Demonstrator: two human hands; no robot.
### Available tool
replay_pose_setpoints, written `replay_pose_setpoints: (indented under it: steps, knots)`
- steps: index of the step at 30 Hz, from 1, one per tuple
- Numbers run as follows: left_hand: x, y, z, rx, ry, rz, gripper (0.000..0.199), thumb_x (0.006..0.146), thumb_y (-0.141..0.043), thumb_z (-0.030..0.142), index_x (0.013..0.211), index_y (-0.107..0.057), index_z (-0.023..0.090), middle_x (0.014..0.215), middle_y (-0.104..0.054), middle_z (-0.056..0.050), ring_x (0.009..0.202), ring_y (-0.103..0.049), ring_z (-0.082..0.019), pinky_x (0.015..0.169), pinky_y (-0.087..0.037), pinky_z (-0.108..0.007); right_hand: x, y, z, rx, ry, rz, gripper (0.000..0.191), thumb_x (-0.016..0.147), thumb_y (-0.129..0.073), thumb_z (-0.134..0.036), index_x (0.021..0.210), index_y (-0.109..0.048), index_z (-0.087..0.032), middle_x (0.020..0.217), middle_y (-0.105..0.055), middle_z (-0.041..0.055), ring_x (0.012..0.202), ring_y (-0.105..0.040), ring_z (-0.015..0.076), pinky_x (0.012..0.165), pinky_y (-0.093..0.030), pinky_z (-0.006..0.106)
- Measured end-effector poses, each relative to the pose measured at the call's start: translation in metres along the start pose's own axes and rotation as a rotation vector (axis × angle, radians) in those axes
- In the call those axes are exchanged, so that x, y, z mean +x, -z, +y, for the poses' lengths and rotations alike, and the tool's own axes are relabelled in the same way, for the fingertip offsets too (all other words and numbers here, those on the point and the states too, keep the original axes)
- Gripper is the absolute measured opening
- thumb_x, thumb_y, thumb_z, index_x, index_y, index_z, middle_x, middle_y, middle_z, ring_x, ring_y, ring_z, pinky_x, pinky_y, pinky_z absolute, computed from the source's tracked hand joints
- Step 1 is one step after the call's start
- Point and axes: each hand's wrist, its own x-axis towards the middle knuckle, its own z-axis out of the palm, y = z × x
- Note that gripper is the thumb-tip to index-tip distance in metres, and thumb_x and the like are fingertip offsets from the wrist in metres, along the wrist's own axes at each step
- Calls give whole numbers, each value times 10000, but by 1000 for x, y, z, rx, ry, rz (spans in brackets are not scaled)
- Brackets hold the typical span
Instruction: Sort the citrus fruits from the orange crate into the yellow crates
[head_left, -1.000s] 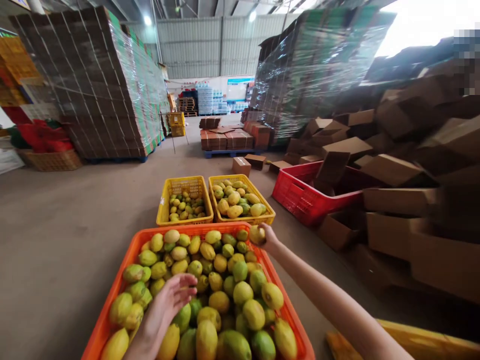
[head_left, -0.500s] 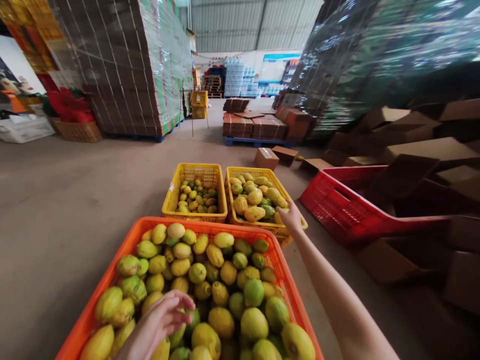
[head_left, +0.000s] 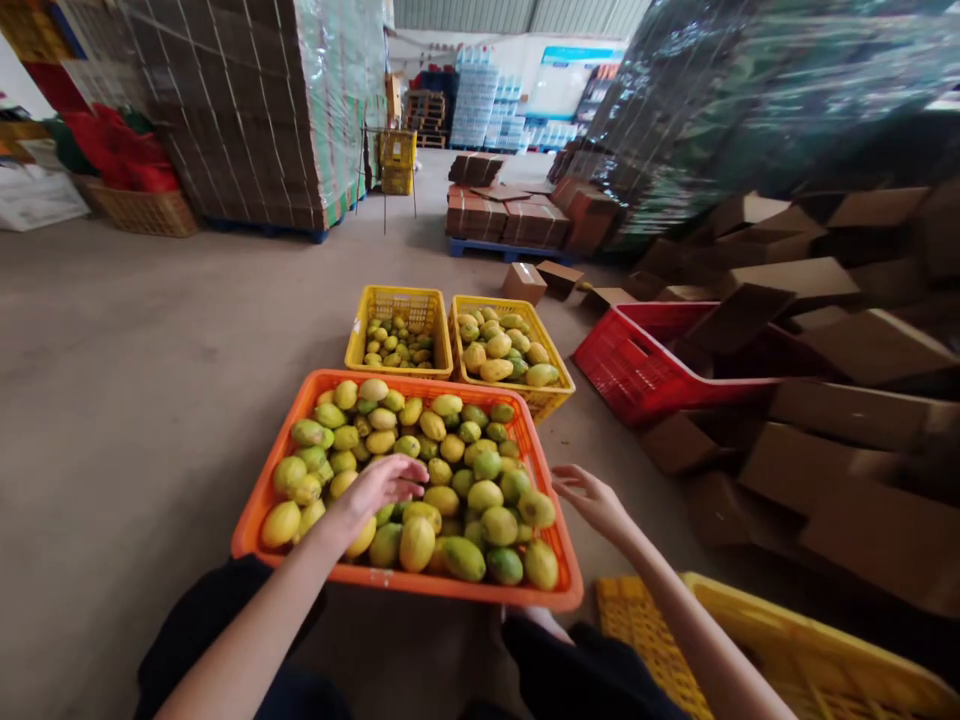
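Observation:
A wide orange crate in front of me is filled with yellow-green, lemon-like oval fruits. My left hand hovers over the middle of these fruits, fingers apart, with nothing visible in it. Just beyond the crate's right rim is my right hand, open and empty, its fingers stretched toward the rim. Behind the orange crate stand two yellow crates. The right yellow crate holds larger yellow fruits; in the left yellow crate, smaller green and yellow ones lie low.
A red crate with cardboard in it stands to the right, among many loose cartons. Another yellow crate sits near my right leg. Farther off are a loaded blue pallet and tall wrapped stacks.
My right hand has drawn back from the fruits in the right yellow crate to beside the orange crate. My left hand stays above the orange crate's fruits. The view has tilted down.

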Motion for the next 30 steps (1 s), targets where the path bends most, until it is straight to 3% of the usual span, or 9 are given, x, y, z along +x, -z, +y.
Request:
replay_pose_setpoints:
  steps: [3, 7, 13, 18, 20, 26, 30]
  knots:
    - [-5, 6, 1, -5, -2, -3, 192, 836, -645, 307, 835, -758, 152, 963, -772, -95, 830, -701, -189, 794, -501, -265, -23, -20, -32, -165, 65, -141, 233, 799, -617, -338, 965, -726, -216, 1056, -787, 104, 941, -740, 265, 857, -576, 380]
    - [-21, 17, -1, 20, 18, 29, 199, 864, -603, 255, 804, -765, 156, 929, -780, -90, 800, -709, -184, 752, -516, -249, -39, -54, -66, -410, 171, -202, 239, 848, -623, -247, 1054, -714, -167, 1134, -757, 139, 1075, -704, 269, 969, -522, 385]
    - [-56, 48, -14, 42, 29, 49, 159, 846, -692, 265, 819, -765, 127, 932, -775, -127, 805, -723, -215, 772, -530, -272, -32, -71, -77, -474, 191, -199, 266, 908, -612, -253, 1139, -690, -148, 1213, -725, 152, 1155, -675, 268, 979, -499, 334]
    - [-55, 80, -25, 44, 101, 337, 155, 846, -670, 239, 804, -750, 113, 887, -767, -103, 776, -708, -209, 790, -517, -289, 14, -79, -71, -507, 88, -116, 302, 927, -581, -239, 1205, -650, -143, 1278, -691, 169, 1234, -629, 295, 1024, -463, 345]
    - [-50, 90, -27, 52, 132, 387, 149, 812, -706, 274, 796, -750, 133, 887, -764, -86, 782, -705, -200, 806, -515, -291, 43, -86, -71, -522, 30, -89, 305, 950, -560, -266, 1206, -647, -125, 1281, -683, 189, 1232, -623, 309, 1020, -459, 357]
    - [-50, 94, -24, 124, 116, 225, 395, 661, -842, 521, 855, -769, 184, 977, -762, -72, 901, -698, -237, 869, -510, -326, 137, -116, -81, -559, -144, -61, 401, 967, -560, -312, 1271, -640, -63, 1304, -651, 253, 1277, -583, 343, 1019, -452, 410]
    - [-57, 91, -13, 184, 75, 165, 419, 763, -758, 577, 924, -773, 191, 1024, -754, -82, 957, -691, -255, 929, -503, -358, 173, -141, -86, -598, -279, -61, 460, 869, -691, -277, 1248, -670, -17, 1317, -619, 307, 1267, -575, 396, 1015, -447, 476]
